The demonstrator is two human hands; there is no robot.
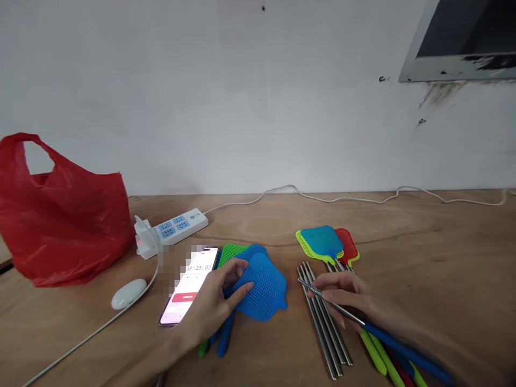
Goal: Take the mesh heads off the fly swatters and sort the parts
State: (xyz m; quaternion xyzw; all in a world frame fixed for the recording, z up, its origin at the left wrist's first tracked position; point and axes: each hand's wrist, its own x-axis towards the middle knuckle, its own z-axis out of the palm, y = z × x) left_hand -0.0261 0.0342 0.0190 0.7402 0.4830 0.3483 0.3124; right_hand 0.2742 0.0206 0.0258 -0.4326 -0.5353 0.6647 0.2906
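My left hand (215, 306) pinches a blue mesh swatter head (262, 287) lying on a small pile with a green head (230, 252). My right hand (349, 298) is closed on a thin metal rod with a blue handle (397, 346), its tip pointing left towards the blue head. Under that hand lie several bare metal rods (322, 322) side by side. Behind them sit assembled swatters with blue, yellow-green and red heads (326, 242).
A phone (189, 293) with a lit timer screen lies left of my left hand. A white power strip (173, 228), a white mouse-like object (129, 293) and a red plastic bag (60, 215) are on the wooden table's left. A white cable (342, 199) runs along the wall.
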